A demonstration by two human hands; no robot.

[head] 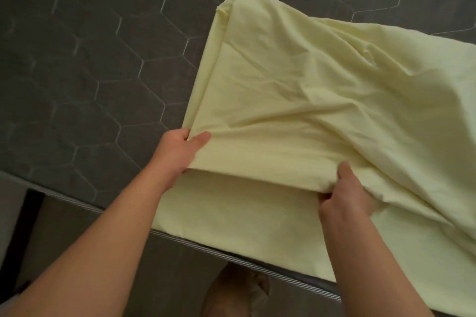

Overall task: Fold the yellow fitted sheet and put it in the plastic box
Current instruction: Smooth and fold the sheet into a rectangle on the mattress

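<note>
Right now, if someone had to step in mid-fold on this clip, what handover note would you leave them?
Left hand: shut on the left end of the yellow fitted sheet's upper layer, at its near edge.
Right hand: shut on the same edge further right, fabric bunched in the fingers.
The sheet lies on the dark quilted mattress, partly folded and wrinkled; a lower layer shows beneath the lifted edge and hangs over the mattress's near edge.
Done: some folds. Left: finish folding, smooth it, put it in the plastic box, which is not in view.

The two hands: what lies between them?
In the head view, only the yellow fitted sheet: its folded edge stretches from the left hand to the right hand.
</note>
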